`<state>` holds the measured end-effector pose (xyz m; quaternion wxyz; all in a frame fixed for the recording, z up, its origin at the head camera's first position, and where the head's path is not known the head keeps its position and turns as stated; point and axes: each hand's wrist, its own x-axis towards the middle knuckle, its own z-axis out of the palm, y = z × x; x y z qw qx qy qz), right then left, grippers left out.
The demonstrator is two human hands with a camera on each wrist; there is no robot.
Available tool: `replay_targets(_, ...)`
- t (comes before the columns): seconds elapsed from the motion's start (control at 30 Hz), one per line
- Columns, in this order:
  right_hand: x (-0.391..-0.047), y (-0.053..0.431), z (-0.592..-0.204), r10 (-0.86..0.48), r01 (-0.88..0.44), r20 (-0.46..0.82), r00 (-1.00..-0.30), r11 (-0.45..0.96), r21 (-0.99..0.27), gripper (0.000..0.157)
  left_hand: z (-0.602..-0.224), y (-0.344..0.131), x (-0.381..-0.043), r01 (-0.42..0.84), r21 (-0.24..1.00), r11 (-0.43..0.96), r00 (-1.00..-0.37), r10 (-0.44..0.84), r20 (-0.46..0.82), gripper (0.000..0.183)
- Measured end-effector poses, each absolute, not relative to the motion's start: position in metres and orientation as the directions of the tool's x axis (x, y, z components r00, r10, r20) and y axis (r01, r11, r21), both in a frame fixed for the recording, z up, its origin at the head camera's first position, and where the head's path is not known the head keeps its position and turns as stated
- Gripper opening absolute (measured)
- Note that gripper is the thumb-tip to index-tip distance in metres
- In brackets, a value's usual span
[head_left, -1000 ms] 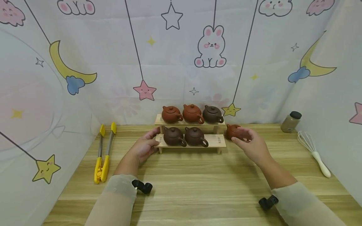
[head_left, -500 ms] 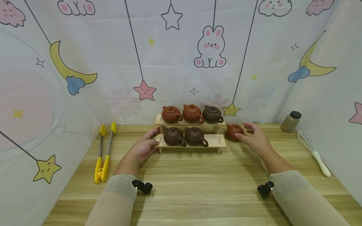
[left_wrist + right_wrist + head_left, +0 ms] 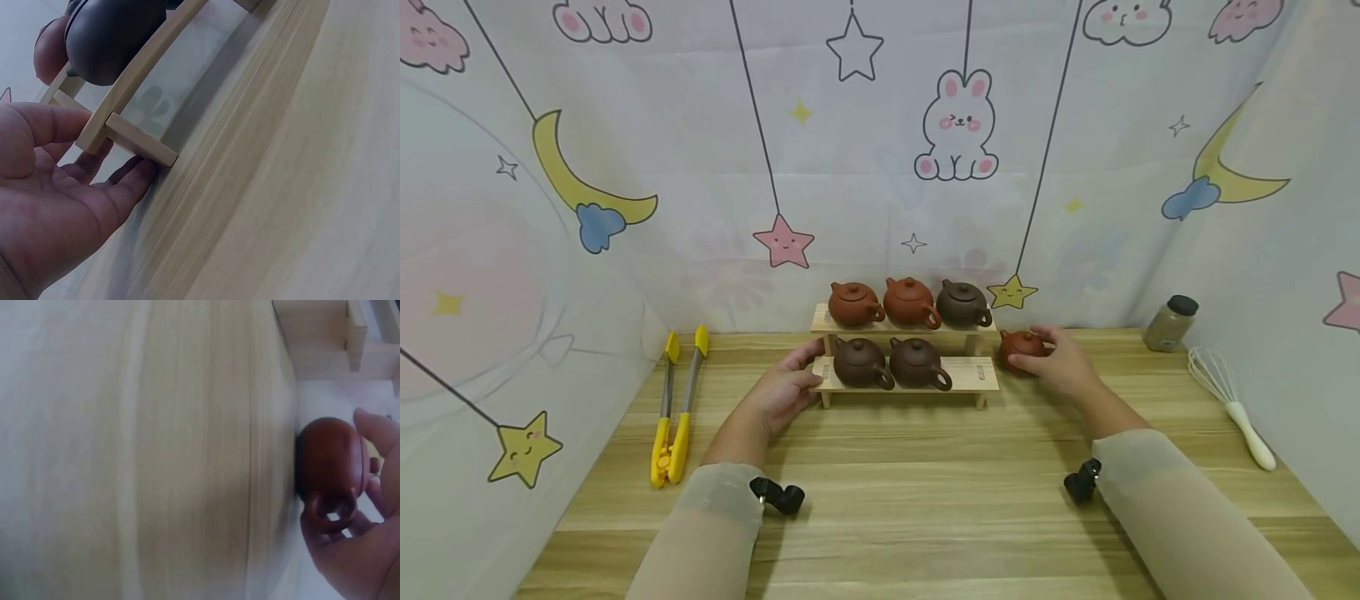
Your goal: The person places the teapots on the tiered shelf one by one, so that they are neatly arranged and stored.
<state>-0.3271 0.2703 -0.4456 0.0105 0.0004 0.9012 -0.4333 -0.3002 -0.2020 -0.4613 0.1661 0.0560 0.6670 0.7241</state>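
Observation:
A two-tier wooden stand (image 3: 966, 373) carries several teapots. On its lower tier sit two dark brown teapots (image 3: 859, 363), filling the left and middle. My left hand (image 3: 784, 390) grips the left end of this tier; the left wrist view shows the thumb on top of the board and fingers by the leg. Right of the stand, a reddish-brown teapot (image 3: 331, 459) rests on the table. My right hand (image 3: 1063, 365) curls round it from the handle side, thumb across its front and fingers behind. How firmly it grips cannot be told.
The upper tier bears two reddish teapots (image 3: 910, 302) and a dark one (image 3: 962, 304). Yellow-handled tongs (image 3: 672, 408) lie at the left. A lidded jar (image 3: 1171, 323) and a white whisk (image 3: 1234, 408) are at the right. A printed curtain (image 3: 880, 167) hangs behind.
My right hand has drawn back slightly, then moved left and closed in round the reddish-brown teapot, which has hardly moved. The left hand has kept its place on the stand.

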Motion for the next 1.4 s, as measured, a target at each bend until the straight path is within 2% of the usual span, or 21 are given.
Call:
replay_targets(0.3, -0.332, 0.268, -0.449, -0.018, 0.022, -0.042, -0.999, 0.618, -0.786, 0.091, -0.46, -0.203, -0.299, -0.168, 0.985, -0.039, -0.938, 0.315, -0.147, 0.075)
replay_targets(0.7, -0.332, 0.27, -0.454, 0.036, 0.044, -0.028, -0.999, 0.603, -0.796, 0.088, -0.461, -0.202, -0.3, -0.172, 0.984, -0.042, -0.939, 0.309, -0.151, 0.076)
replay_targets(0.97, -0.313, 0.268, -0.443, 0.057, 0.022, 0.014, -0.998, 0.584, -0.811, 0.087, -0.461, -0.202, -0.3, -0.168, 0.985, -0.042, -0.94, 0.307, -0.147, 0.075)
replay_targets(1.4, -0.271, 0.253, -0.414, -0.018, -0.037, 0.032, -0.999, 0.541, -0.84, 0.088, -0.461, -0.202, -0.3, -0.169, 0.984, -0.057, -0.938, 0.316, -0.143, 0.075)
